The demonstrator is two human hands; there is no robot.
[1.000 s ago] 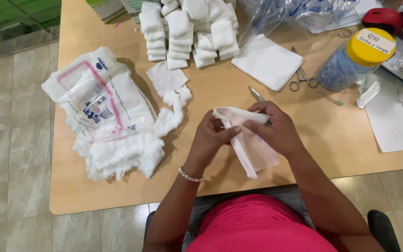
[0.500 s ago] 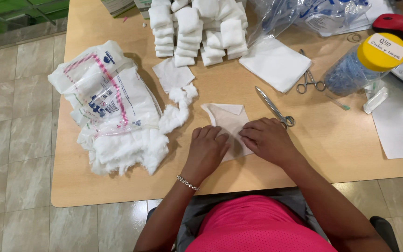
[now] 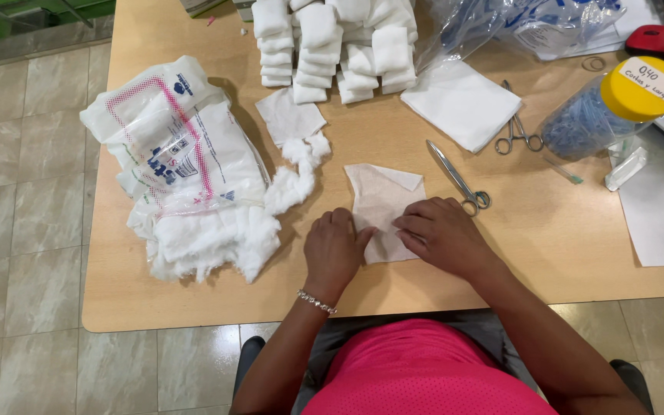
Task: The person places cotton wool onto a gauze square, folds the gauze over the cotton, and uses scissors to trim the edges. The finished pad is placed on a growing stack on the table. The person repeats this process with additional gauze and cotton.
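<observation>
While both palms lie flat, gripping nothing, left hand (image 3: 334,250) & right hand (image 3: 441,234) press gauze square (image 3: 380,201), scissors (image 3: 459,178) just beside.

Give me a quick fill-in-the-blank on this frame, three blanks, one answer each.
1. Both hands, left hand and right hand, press a gauze square flat on the ____.
2. The jar lying on its side has a ____ lid.
3. The long scissors lie to the ____ of the gauze square.

Missing words: table; yellow; right
</observation>
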